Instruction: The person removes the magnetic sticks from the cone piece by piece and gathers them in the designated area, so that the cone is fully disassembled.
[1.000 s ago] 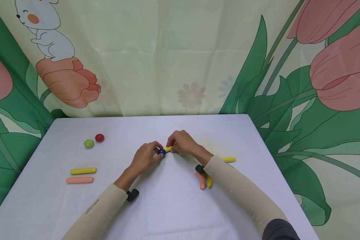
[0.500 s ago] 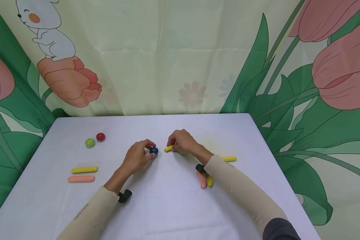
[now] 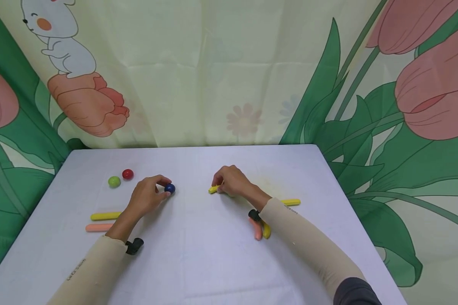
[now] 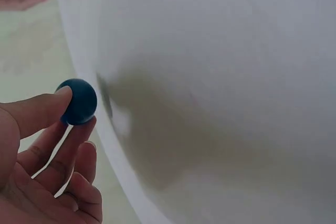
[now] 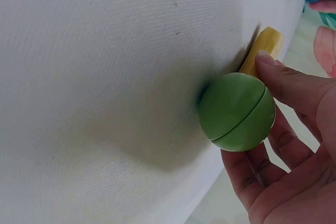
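Note:
My left hand (image 3: pixel 145 197) pinches a small dark-blue ball (image 3: pixel 169 188) between thumb and fingertips, close over the white table. In the left wrist view the blue ball (image 4: pixel 80 102) sits at the tips of the thumb and fingers. Further right, my right hand (image 3: pixel 233 181) grips a short yellow stick (image 3: pixel 213 189). The right wrist view shows a green ball (image 5: pixel 236 111) with a seam line at the near end of the yellow stick (image 5: pixel 266 45); the stick's other end is bare. In the head view my hand mostly hides that green ball.
On the left lie a green ball (image 3: pixel 114 182), a red ball (image 3: pixel 127 174), a yellow stick (image 3: pixel 104 216) and a pink stick (image 3: pixel 99 228), partly behind my left arm. Near my right sleeve are another yellow stick (image 3: pixel 291 202), a curved pink piece (image 3: pixel 257 230) and a curved yellow piece (image 3: pixel 266 231).
The blue ball was at the yellow stick's end one second ago. My left hand has pulled it away to the left, leaving a wide gap. My right hand has stayed in place.

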The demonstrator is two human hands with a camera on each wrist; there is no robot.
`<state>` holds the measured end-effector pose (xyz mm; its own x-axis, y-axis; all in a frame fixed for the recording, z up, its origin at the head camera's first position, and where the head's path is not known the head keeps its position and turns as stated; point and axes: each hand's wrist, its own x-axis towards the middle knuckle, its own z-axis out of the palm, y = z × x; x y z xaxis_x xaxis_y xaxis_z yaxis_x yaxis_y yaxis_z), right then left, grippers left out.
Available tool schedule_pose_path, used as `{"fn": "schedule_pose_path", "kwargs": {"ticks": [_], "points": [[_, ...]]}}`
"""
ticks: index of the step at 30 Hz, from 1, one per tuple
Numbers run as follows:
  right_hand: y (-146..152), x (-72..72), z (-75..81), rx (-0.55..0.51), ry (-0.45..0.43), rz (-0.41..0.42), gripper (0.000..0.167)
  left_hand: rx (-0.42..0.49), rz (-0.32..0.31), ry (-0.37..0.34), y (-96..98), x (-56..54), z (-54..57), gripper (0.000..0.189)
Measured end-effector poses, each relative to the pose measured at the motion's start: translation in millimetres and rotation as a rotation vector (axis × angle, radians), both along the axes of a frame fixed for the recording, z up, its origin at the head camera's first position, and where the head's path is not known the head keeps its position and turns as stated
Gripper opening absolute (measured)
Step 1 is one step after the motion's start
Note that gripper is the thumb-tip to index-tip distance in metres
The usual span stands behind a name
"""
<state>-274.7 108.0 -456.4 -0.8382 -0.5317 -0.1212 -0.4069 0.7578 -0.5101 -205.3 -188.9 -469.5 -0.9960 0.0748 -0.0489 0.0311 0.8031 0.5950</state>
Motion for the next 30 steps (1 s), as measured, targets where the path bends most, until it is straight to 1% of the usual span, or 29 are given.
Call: {"fn": "schedule_pose_path", "kwargs": {"ticks": [4, 8, 12, 16, 20, 23, 30], "points": [[0.8, -0.9, -2.3, -0.003, -0.004, 0.001, 0.020, -0.042, 0.047, -0.012, -17.5, -0.3, -0.5, 0.038], [1.7, -1.3, -3.2, 0.001, 0.000, 0.000, 0.020, -0.074, 0.076, 0.004, -29.2, -1.0, -0.4, 0.038], [2.0, -1.0, -3.3, 0.004, 0.006, 0.001, 0.020, -0.109, 0.094, 0.039, -35.8, -1.5, 1.5, 0.038], [1.2, -0.1, -3.2, 0.003, 0.010, 0.001, 0.020, -0.148, 0.128, 0.087, -41.4, -1.8, 3.2, 0.037], [0.1, -0.1, -2.9, 0.009, 0.009, -0.004, 0.020, -0.162, 0.160, 0.133, -49.3, -3.1, 2.9, 0.035], [-0.1, -0.4, -2.0, 0.009, 0.005, -0.009, 0.019, -0.172, 0.186, 0.132, -53.2, -5.0, 2.2, 0.035], [-0.3, 0.3, -2.3, 0.015, 0.005, -0.013, 0.020, -0.237, 0.249, 0.136, -59.0, -9.1, -0.6, 0.034]]}}
